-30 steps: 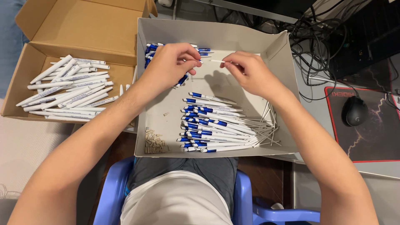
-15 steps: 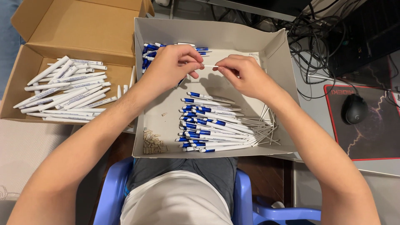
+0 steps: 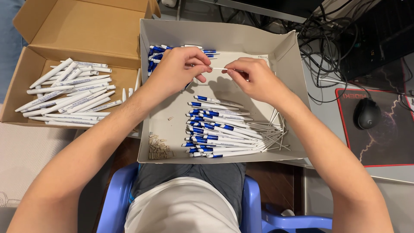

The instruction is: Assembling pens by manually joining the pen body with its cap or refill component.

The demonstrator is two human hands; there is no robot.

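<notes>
I have both hands up over the middle of the grey tray (image 3: 284, 51), close together, fingertips almost meeting. My left hand (image 3: 179, 69) and my right hand (image 3: 254, 77) each pinch one end of a thin white refill (image 3: 219, 69), which lies level between them, held above the tray floor. Both grips are closed on it with thumb and forefinger.

I judge the refill very light and slender, likely to flex or kink if I squeeze mid-length, and smooth enough to slip, so I would hold it near the ends, as I do here, with gentle pressure.

Below my hands lies a heap of blue-and-white pens (image 3: 217, 133), with a fan of loose refills (image 3: 269, 133) just beside it on the right. A second bunch of blue pens (image 3: 157, 52) sits at the tray's far left corner, and a cluster of small pale parts (image 3: 158, 146) near the front left. Left of the tray, a cardboard box (image 3: 86, 30) holds white pens (image 3: 69, 95). A mouse (image 3: 366, 113) rests on a pad to the right.
</notes>
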